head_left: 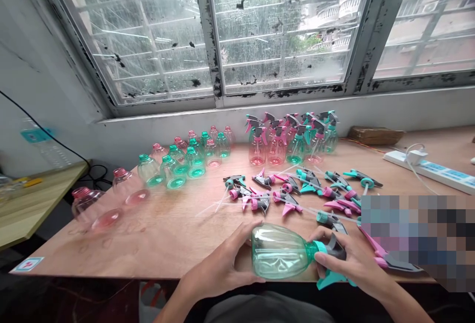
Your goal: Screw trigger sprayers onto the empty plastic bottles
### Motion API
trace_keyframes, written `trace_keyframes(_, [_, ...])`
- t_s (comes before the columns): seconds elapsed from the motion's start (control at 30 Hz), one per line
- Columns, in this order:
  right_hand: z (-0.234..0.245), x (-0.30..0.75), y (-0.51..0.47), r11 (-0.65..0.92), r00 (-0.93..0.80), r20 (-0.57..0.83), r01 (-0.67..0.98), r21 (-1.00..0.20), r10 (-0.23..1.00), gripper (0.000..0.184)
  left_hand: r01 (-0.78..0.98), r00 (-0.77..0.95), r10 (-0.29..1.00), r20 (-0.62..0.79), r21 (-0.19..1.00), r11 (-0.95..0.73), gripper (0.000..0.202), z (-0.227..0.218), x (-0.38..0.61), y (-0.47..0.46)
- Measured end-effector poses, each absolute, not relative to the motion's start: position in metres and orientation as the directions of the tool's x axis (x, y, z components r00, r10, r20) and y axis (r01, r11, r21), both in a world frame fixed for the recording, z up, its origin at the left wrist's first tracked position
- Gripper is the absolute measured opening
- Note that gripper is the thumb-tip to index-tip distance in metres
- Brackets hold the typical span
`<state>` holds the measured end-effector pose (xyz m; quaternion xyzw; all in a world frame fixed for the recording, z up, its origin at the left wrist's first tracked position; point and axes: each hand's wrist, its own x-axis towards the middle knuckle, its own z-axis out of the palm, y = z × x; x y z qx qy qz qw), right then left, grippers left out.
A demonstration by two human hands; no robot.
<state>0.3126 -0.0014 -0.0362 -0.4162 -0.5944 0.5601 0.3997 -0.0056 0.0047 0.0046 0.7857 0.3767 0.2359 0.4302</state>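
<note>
A clear green spray bottle (279, 253) lies on its side at the table's near edge. My left hand (218, 266) is wrapped round its base. My right hand (352, 263) grips the grey and teal trigger head (331, 253) at the bottle's neck. Loose pink and teal trigger heads (293, 192) with thin dip tubes are scattered just beyond my hands.
Several capless green and pink bottles (174, 167) stand at the left and back of the wooden table (166, 234). A cluster of bottles fitted with sprayers (291, 140) stands by the window wall. A white power strip (432, 169) lies at the right, and a blurred patch covers the right foreground.
</note>
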Motion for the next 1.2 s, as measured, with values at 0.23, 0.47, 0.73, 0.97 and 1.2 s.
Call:
trace_keyframes(0.23, [-0.04, 0.315, -0.001, -0.004, -0.332, 0.007, -0.033, -0.999, 0.943, 0.037, 0.302, 0.605, 0.796, 0.028, 0.917, -0.262, 0.125, -0.011, 0.004, -0.007])
trace_keyframes(0.47, [-0.045, 0.316, -0.002, -0.012, -0.321, -0.002, -0.028, -1.0, 0.947, 0.038, 0.325, 0.564, 0.826, -0.01, 0.922, -0.212, 0.119, -0.004, 0.002, -0.002])
trace_keyframes(0.73, [-0.045, 0.316, -0.001, -0.008, -0.315, 0.005, -0.039, -0.999, 0.949, 0.039, 0.264, 0.593, 0.805, 0.025, 0.938, -0.223, 0.109, -0.01, 0.0, 0.0])
trace_keyframes(0.97, [-0.045, 0.316, 0.0, 0.003, -0.313, 0.004, -0.004, -1.0, 0.95, 0.039, 0.238, 0.633, 0.767, -0.104, 0.969, -0.066, 0.113, -0.006, -0.005, 0.004])
trace_keyframes(1.2, [-0.047, 0.316, -0.001, -0.005, -0.268, 0.018, -0.084, -0.996, 0.963, 0.039, 0.202, 0.666, 0.737, -0.114, 0.979, -0.03, 0.117, -0.007, -0.005, 0.004])
